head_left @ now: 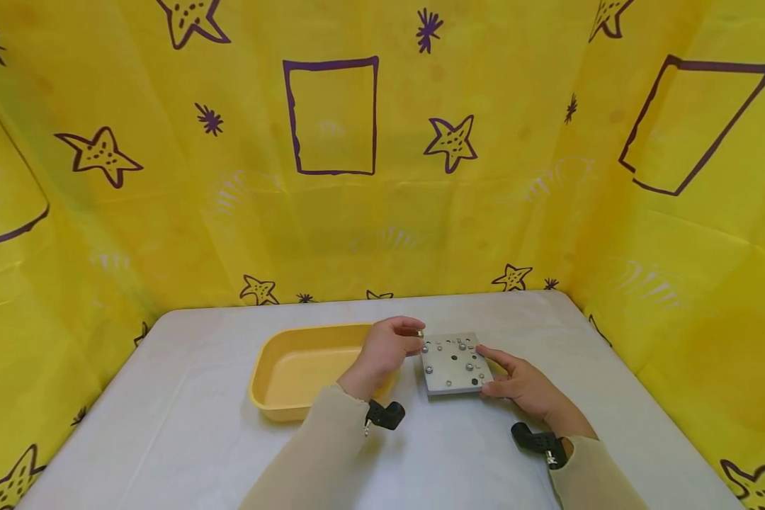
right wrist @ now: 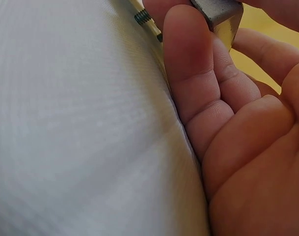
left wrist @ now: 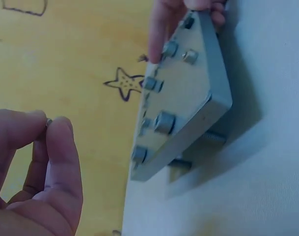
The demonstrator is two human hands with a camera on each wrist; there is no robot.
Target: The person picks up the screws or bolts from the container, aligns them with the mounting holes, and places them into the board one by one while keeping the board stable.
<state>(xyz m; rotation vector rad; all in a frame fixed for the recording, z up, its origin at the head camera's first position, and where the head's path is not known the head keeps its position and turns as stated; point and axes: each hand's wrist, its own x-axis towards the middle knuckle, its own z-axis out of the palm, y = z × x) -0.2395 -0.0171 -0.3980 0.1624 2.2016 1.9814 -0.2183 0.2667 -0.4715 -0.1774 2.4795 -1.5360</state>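
Note:
A square grey metal plate carries several socket-head screws on its upper face. Threaded screw ends stick out below it, in the left wrist view. My right hand grips the plate at its right edge, fingers and thumb around the side. Left of the plate, my left hand pinches a small metal piece between thumb and fingertip. Those fingertips hide most of the piece, so I cannot tell its kind. In the right wrist view, curled fingers lie close to the white cloth under the plate's corner.
A yellow plastic tub stands on the white table, left of the plate and partly behind my left forearm. Yellow sheeting with drawn stars rises around the back and both sides. Each wrist wears a black camera.

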